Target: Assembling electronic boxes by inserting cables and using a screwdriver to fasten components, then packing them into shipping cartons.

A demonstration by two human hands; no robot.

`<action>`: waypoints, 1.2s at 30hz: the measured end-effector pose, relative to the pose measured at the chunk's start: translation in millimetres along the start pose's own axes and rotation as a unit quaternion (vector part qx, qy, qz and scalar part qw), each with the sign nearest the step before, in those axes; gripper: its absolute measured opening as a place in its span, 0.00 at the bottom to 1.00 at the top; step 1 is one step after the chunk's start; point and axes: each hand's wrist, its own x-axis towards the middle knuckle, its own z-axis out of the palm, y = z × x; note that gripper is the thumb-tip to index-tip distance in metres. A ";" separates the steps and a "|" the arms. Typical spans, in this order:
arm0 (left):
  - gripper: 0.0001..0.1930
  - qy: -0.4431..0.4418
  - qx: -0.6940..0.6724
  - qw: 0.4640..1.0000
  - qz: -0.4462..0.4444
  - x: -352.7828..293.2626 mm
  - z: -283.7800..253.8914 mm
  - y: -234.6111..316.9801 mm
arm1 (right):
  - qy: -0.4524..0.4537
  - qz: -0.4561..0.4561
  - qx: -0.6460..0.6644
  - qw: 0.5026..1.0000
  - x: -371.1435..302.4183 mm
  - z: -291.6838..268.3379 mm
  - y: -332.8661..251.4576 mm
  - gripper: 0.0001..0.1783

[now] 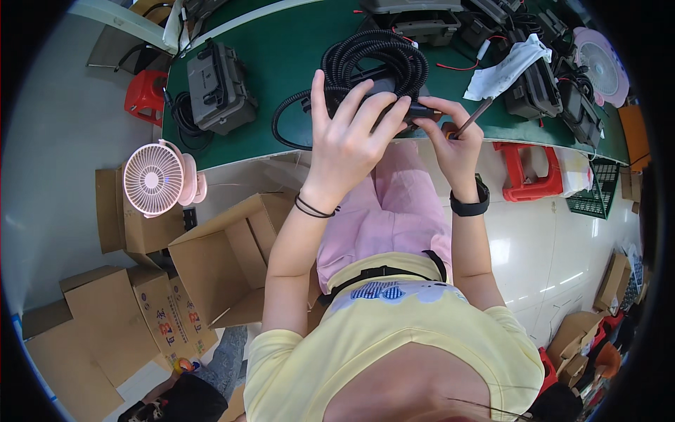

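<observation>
A thick coil of black corrugated cable (376, 60) lies on the green table in front of me. My left hand (351, 137) reaches over its near side, back upward, outer fingers spread. Its index finger bends down to a black cable plug (420, 111); the thumb is mostly hidden. From the other side my right hand (455, 144) pinches the same plug between thumb and index finger. A screwdriver (472, 118) with an orange and black handle is tucked in that right hand, its shaft slanting up and right. Part of a dark device beneath the coil is covered by my left hand.
A dark grey hard case (219, 88) stands on the table (281, 53) at left. More dark cases (532, 88), a white packet (508, 67) and a pale fan (601, 67) crowd the right. Below are a pink fan (153, 179), an open carton (228, 246) and red stools (531, 172).
</observation>
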 end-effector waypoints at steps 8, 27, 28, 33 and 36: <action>0.12 -0.078 0.057 0.995 0.030 15.4 -7.1 9.6 | -0.017 -0.121 -0.120 0.985 9.6 -10.1 -10.9 0.15; 0.30 -0.079 -0.025 0.996 -0.025 -1.5 8.3 6.5 | -0.125 0.097 0.244 0.957 37.4 -21.5 63.0 0.61; 0.30 -0.071 -0.020 0.997 -0.014 -2.1 9.7 7.2 | -0.184 0.113 0.254 0.943 40.4 -21.4 70.1 0.65; 0.30 -0.073 -0.014 0.997 -0.004 -0.9 7.7 4.1 | -0.282 0.175 0.197 0.923 39.2 -9.1 79.6 0.69; 0.26 -0.017 -0.101 0.993 -0.059 -5.8 -13.9 0.9 | -0.298 0.186 0.225 0.909 33.2 -9.0 75.0 0.68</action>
